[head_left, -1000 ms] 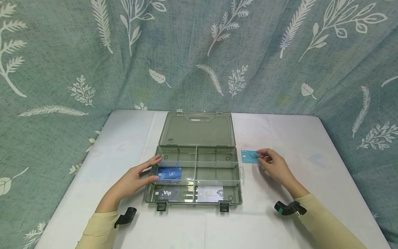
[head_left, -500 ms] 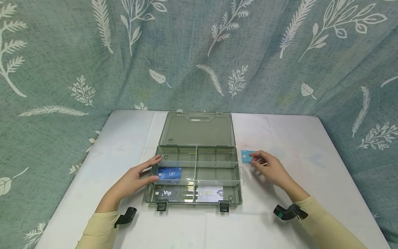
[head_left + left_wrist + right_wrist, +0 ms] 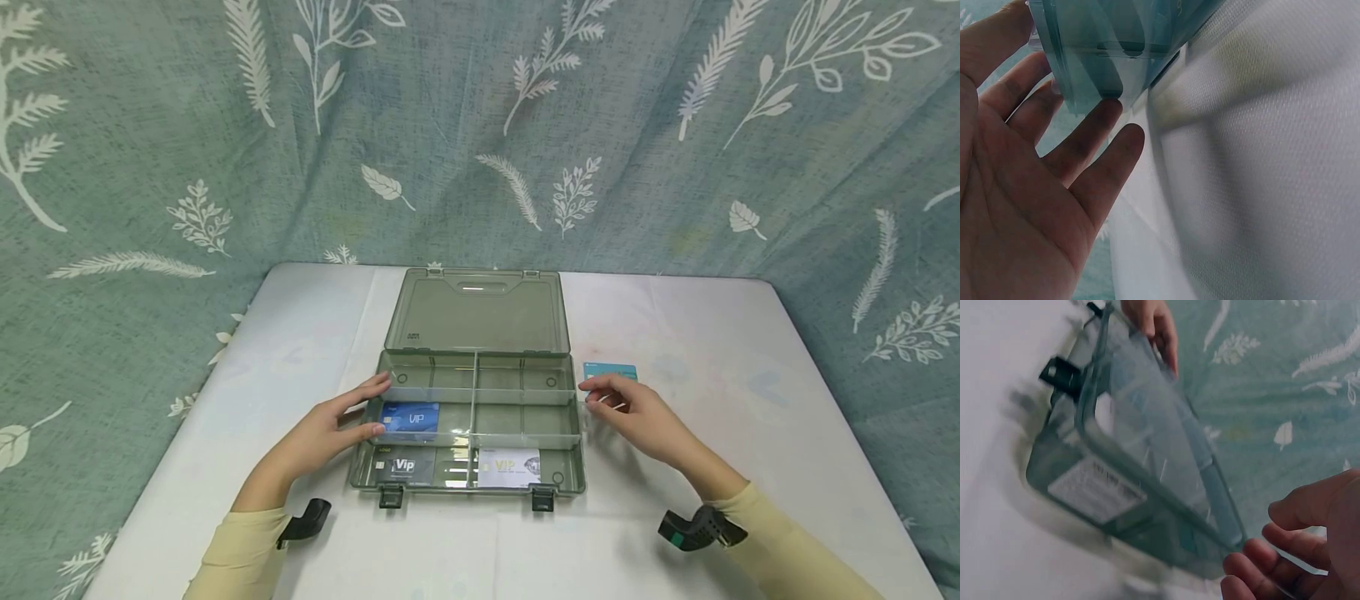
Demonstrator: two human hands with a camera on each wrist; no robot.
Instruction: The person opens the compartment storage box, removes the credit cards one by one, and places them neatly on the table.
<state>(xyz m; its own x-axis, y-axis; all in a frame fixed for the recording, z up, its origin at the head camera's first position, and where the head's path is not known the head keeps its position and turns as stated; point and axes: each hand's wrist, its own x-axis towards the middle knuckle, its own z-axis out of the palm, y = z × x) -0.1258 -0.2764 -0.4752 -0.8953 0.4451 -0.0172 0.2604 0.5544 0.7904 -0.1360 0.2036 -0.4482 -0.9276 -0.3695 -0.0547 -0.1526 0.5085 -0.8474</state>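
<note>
A translucent grey-green compartment box [image 3: 525,417] lies on the white table, its lid [image 3: 480,315] folded back. My left hand [image 3: 318,437] rests on the box's left side, thumb and fingertips at the rim; in the left wrist view its fingers are extended and spread against the wall. My right hand [image 3: 647,423] hovers beside the right wall, fingers loosely bent and thumb apart, holding nothing; whether its fingertips touch the wall I cannot tell. Partly hidden behind it is a light-blue card [image 3: 611,368], lying on the table.
Inside the box, a blue VIP card [image 3: 409,417] lies in the middle-left compartment, a dark Vip card [image 3: 403,467] in the front-left and a white VIP card [image 3: 508,467] in the front-right. Two black latches stick out in front. A leaf-patterned curtain [image 3: 450,125] surrounds the table.
My right hand has moved left, off the light-blue card, to the box's right edge. The card stays on the table. My left hand keeps its place.
</note>
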